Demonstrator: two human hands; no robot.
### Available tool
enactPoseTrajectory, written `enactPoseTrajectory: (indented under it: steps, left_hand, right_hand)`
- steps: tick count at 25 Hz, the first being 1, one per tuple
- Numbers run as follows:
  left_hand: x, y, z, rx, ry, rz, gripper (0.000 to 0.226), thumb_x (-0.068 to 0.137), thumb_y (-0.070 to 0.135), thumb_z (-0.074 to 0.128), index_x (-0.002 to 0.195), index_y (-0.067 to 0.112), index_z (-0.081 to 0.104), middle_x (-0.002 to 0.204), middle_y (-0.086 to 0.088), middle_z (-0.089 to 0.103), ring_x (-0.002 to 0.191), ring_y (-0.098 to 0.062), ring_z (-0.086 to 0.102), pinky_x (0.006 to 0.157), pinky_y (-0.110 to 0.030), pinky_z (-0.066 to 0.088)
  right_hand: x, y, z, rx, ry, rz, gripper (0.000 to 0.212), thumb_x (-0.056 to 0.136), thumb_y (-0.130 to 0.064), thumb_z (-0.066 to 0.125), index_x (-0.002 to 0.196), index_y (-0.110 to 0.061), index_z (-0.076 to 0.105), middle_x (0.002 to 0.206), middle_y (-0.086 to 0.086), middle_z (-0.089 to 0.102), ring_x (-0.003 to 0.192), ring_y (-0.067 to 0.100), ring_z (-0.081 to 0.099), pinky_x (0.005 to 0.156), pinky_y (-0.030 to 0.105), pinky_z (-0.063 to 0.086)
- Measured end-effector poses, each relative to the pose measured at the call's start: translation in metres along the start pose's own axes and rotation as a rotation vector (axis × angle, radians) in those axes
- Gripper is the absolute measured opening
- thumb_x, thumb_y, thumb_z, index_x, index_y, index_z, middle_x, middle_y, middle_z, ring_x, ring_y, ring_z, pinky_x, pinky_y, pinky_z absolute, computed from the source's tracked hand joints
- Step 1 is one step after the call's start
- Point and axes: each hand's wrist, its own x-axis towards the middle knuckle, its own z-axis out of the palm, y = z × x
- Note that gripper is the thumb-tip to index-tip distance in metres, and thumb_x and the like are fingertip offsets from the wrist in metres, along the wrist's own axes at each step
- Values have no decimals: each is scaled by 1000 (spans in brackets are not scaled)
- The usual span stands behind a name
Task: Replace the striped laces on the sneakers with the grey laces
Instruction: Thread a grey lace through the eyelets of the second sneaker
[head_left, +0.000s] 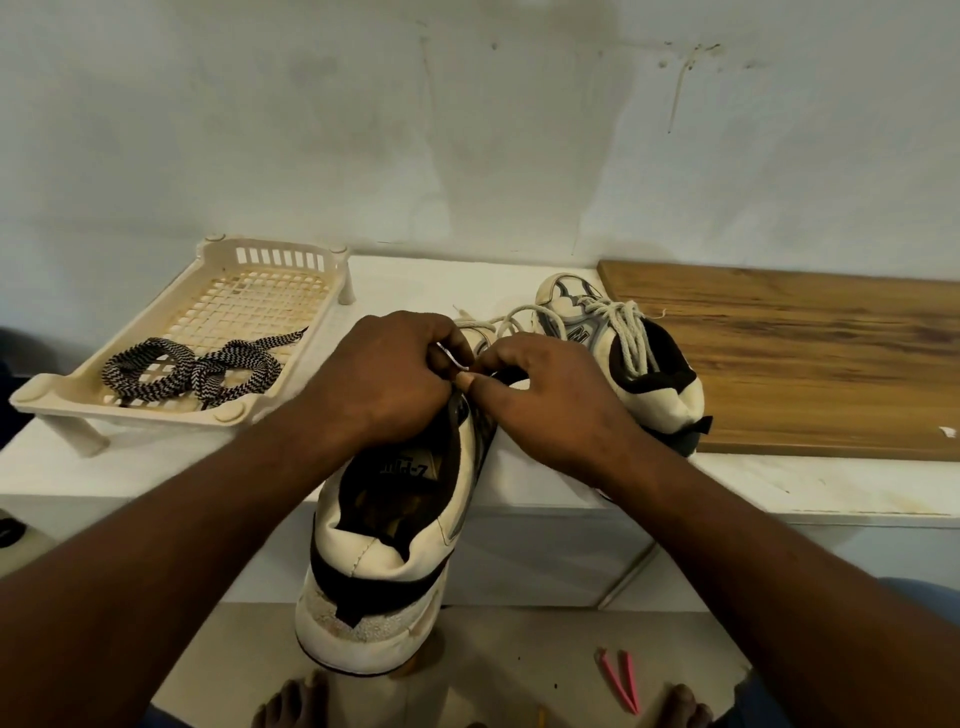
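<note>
The grey lace (480, 323) is pinched by the left grip (395, 374) and right grip (545, 400), pressed together over the near sneaker (384, 545), which is pointed straight away, heel nearest, with loose lace trailed beyond both

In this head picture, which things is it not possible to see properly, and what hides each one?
Head view: front and eyelets of the near sneaker, covered by the left hand and right hand.
Head view: which eyelet the grey lace enters, hidden where both hands pinch it.
Head view: insole print, too blurred to read.
Head view: feet, cut by the bottom edge.
</note>
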Motion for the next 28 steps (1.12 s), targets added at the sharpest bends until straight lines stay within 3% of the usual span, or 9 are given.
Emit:
enactPoseTrajectory:
  steps: [3,5,8,12,16,22,24,26,28]
  left_hand:
    - [-1,-1,2,-40,13,-2,29,71,22,72,98,33,68,81,14,75,81,-4,69,73,-28,53]
    - [1,-1,3,-75,15,-27,21,78,19,71,94,32,69,81,13,76,81,-4,70,74,-28,53]
    - [5,2,6,-90,49,-48,23,80,10,67,91,31,70,77,11,75,79,-4,70,71,-26,50]
    - [6,0,4,-236,45,-67,31,77,3,68,93,29,69,75,6,76,76,-10,71,72,-32,53]
    - [6,2,-9,-522,-2,-109,31,79,-9,72,97,16,66,73,-12,67,69,-22,64,69,-38,48]
    - [-12,11,-51,-866,-478,144,29,80,-7,69,106,5,74,83,-14,67,78,-19,67,77,-27,56]
    - [-9,9,-51,-584,-287,103,25,86,-1,73,106,13,78,90,-3,74,86,-10,70,81,-22,52]
    - [-4,7,-44,-20,4,104,16,93,14,72,102,25,79,85,14,71,86,-5,65,73,-15,41]
    - [-6,6,-36,92,77,153,10,97,24,67,100,30,74,92,17,68,92,-5,63,71,-10,37]
  right_hand:
    - [-7,-4,-11,92,-117,25,53,81,-74,64,100,-26,76,102,-10,72,96,4,66,89,41,57]
    - [-12,-7,-10,-63,-175,-15,78,63,-94,56,106,-30,70,105,-13,66,96,5,62,85,39,57]
    - [-18,-12,0,-233,-176,-34,92,61,-95,58,127,-32,57,118,-15,55,104,7,54,85,34,54]
    - [-21,-11,12,-231,38,-71,67,79,-63,65,133,-28,49,131,-5,51,119,17,47,92,39,48]
    - [-18,-9,15,-183,164,-36,33,86,-39,63,111,-23,47,92,-3,62,83,20,62,65,35,52]
    - [-15,1,8,-130,150,30,22,89,-26,64,104,-22,49,76,-4,61,67,18,62,55,30,47]
    - [-15,2,9,-114,135,34,22,90,-29,64,105,-23,49,78,-5,62,66,16,62,54,27,43]
    - [-14,3,11,-117,129,35,22,91,-30,64,107,-24,50,79,-6,62,65,13,61,52,24,39]
    - [-13,5,11,-122,129,41,23,91,-32,63,108,-24,51,78,-6,62,65,12,60,52,24,38]
